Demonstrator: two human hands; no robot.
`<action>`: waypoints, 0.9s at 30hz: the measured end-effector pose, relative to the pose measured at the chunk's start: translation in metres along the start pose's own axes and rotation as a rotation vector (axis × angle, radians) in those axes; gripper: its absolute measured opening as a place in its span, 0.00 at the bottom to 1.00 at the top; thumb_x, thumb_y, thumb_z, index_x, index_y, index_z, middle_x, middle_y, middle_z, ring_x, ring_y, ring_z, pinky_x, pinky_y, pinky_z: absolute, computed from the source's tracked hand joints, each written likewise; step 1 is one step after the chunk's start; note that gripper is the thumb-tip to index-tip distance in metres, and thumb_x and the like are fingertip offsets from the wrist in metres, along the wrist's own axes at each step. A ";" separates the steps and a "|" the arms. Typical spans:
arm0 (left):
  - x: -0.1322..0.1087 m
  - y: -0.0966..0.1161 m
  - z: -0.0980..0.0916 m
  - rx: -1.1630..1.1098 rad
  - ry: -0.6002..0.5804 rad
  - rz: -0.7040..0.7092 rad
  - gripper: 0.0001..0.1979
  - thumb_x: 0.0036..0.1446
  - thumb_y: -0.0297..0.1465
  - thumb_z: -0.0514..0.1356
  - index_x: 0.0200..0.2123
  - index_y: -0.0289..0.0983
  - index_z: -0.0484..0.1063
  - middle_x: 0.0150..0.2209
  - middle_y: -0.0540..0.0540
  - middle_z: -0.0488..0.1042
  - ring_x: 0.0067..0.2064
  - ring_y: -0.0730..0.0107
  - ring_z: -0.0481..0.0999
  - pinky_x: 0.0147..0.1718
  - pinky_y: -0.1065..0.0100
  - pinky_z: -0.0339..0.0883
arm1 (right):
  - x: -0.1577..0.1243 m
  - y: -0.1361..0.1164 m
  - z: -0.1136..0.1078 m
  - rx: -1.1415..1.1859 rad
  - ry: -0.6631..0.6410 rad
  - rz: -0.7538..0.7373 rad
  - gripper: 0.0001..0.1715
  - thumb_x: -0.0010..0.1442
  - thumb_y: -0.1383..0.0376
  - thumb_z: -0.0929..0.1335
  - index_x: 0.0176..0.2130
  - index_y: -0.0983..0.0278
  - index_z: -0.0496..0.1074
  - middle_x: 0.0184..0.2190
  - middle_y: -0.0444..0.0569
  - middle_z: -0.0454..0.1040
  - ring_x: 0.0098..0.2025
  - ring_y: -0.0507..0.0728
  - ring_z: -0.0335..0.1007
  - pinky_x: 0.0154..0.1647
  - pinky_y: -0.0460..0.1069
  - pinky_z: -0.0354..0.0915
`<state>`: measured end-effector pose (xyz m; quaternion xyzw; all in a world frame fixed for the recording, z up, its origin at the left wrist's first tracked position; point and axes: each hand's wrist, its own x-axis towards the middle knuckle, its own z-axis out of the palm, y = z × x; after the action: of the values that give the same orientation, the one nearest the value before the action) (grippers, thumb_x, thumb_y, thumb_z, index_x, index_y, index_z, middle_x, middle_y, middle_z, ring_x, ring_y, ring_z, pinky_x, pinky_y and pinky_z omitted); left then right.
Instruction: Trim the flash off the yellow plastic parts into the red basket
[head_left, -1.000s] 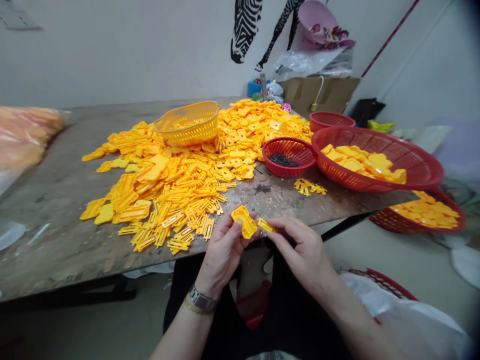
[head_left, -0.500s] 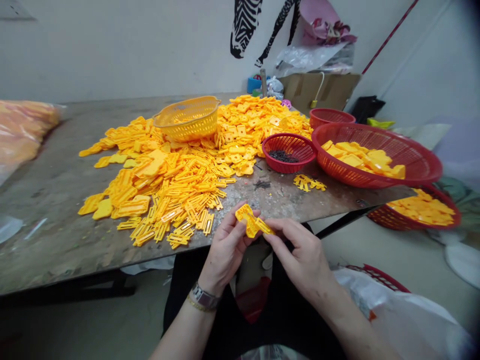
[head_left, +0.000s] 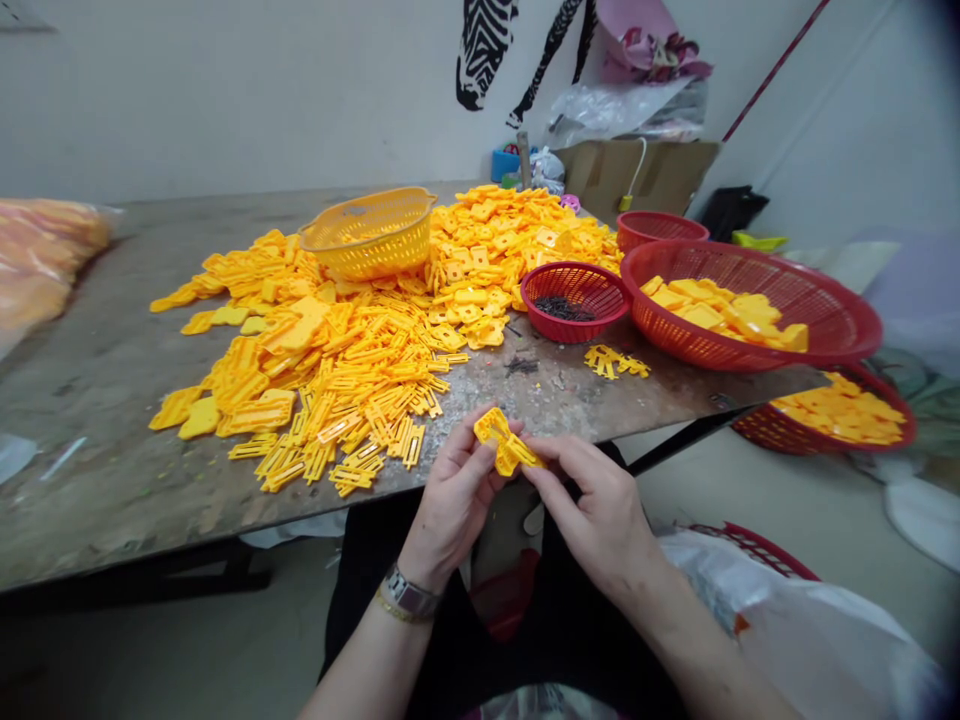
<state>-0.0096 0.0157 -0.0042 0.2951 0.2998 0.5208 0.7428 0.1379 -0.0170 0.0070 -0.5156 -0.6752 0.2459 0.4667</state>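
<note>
From the near edge, there is room to pass over the table (head_left: 551,390) toward the small red basket (head_left: 574,329) at right, but the yellow heap (head_left: 367,350) obstructs the middle until far, and the large red basket (head_left: 817,310) stands farther right.

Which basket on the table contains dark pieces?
The front small red basket; the large red basket and yellow basket hold yellow pieces; I cannot see inside the rear red basket.

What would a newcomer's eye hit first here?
Probably the sprawling heap of yellow plastic parts mid-table, with a yellow basket sitting amid it. Next, the wide red basket near the table's right end, holding more yellow pieces. Then, at the near edge, the left hand gripping a broad yellow piece, the right hand a slim one.
</note>
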 end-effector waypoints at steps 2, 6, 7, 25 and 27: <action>-0.001 0.000 0.000 0.003 -0.002 -0.002 0.19 0.59 0.28 0.59 0.54 0.41 0.67 0.48 0.43 0.76 0.47 0.65 0.76 0.46 0.64 0.70 | -0.001 0.000 0.000 -0.002 0.004 0.003 0.12 0.62 0.69 0.65 0.45 0.62 0.72 0.40 0.47 0.74 0.43 0.52 0.69 0.45 0.47 0.64; -0.002 -0.001 0.002 0.012 -0.001 -0.013 0.19 0.59 0.28 0.59 0.54 0.41 0.67 0.49 0.43 0.76 0.47 0.65 0.76 0.46 0.64 0.69 | -0.002 0.000 0.000 -0.009 0.003 0.009 0.11 0.62 0.68 0.65 0.45 0.61 0.72 0.40 0.47 0.74 0.43 0.53 0.70 0.45 0.47 0.64; -0.002 -0.001 0.002 0.015 -0.001 -0.014 0.19 0.59 0.28 0.59 0.54 0.41 0.66 0.49 0.43 0.76 0.47 0.65 0.76 0.46 0.64 0.69 | -0.002 0.000 0.000 -0.011 0.000 0.009 0.11 0.62 0.68 0.65 0.45 0.61 0.72 0.40 0.47 0.74 0.43 0.53 0.70 0.45 0.47 0.64; -0.007 -0.008 0.002 0.001 0.002 -0.052 0.22 0.61 0.28 0.57 0.58 0.42 0.62 0.50 0.43 0.75 0.51 0.65 0.74 0.50 0.63 0.66 | -0.012 0.006 0.008 -0.271 -0.013 -0.173 0.17 0.63 0.65 0.64 0.52 0.65 0.67 0.43 0.53 0.75 0.46 0.59 0.70 0.48 0.53 0.67; -0.009 -0.007 0.003 -0.010 0.011 -0.066 0.23 0.60 0.29 0.57 0.59 0.42 0.61 0.49 0.43 0.76 0.50 0.65 0.74 0.50 0.63 0.66 | -0.014 0.008 0.010 -0.293 -0.012 -0.195 0.17 0.63 0.64 0.64 0.52 0.64 0.68 0.43 0.54 0.75 0.46 0.59 0.70 0.47 0.54 0.68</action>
<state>-0.0055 0.0050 -0.0064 0.2784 0.3106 0.4993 0.7594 0.1328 -0.0253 -0.0091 -0.5089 -0.7534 0.1016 0.4038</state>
